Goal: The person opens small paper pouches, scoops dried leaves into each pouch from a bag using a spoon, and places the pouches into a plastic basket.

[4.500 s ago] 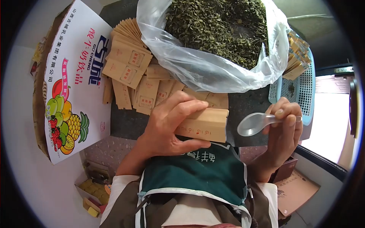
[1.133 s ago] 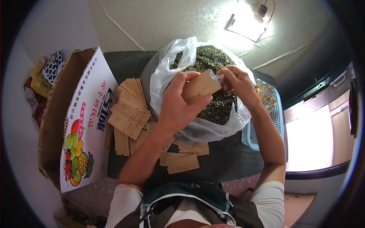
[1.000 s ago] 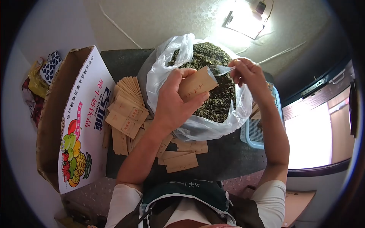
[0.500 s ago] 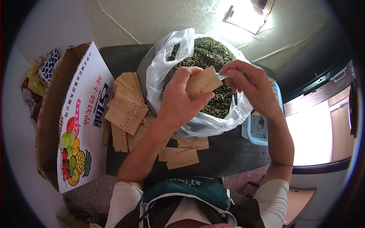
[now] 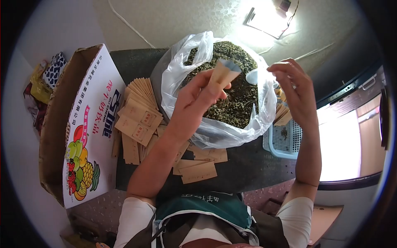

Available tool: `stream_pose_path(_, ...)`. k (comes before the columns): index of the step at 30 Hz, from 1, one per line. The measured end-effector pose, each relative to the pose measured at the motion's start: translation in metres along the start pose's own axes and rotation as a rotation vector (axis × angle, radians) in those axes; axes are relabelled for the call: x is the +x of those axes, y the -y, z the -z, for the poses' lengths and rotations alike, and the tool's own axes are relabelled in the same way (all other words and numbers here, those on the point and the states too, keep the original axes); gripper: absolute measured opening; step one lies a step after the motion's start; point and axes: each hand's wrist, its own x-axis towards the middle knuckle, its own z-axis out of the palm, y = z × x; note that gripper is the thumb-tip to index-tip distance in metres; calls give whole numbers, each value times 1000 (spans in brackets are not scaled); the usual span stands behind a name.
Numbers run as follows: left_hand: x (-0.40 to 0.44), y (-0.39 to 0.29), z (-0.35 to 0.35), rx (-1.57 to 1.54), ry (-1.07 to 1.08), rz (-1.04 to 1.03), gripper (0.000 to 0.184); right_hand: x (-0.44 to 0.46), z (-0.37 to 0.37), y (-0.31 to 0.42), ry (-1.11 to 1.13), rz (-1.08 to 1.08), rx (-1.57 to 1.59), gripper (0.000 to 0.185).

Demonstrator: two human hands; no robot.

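Note:
My left hand [image 5: 197, 96] grips a brown paper packet [image 5: 223, 73], held upright with its mouth gaping open, over the near left part of a clear plastic bag [image 5: 171, 78]. Dried green leaves [image 5: 235, 108] fill that bag. My right hand [image 5: 292, 84] is raised at the bag's right side, its fingers pinching the handle of a clear plastic spoon [image 5: 252, 77]. The spoon's bowl is just right of the packet, apart from it. What the packet holds inside cannot be made out.
Flat paper packets [image 5: 138, 122] lie fanned and piled left of the bag, with a few more [image 5: 199, 172] in front. A white printed carton [image 5: 93, 124] stands at the left. At the right, a blue basket [image 5: 271, 142] holds packets. A bright lamp [image 5: 266, 22] shines behind.
The packet has turned upright and its mouth has opened wider. My right hand has moved right and up with the spoon, away from the packet's mouth.

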Motion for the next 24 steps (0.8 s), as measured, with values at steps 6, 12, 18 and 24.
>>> stream_pose_path(6, -3, 5, -7, -96, 164, -2, 63, -9, -5, -5, 6, -51, 284, 18)
stream_pose_path(12, -11, 9, -17, -126, 262, 10, 66, -19, -23, 21, 203, -222, 367, 19)
stream_pose_path(18, -13, 7, -22, -109, 346, -40, 63, -20, -17, 21, 170, -276, 591, 15)
stream_pose_path(24, -10, -8, -17, 194, 180, -141, 68, -50, 53, -30, -243, -260, 261, 17)
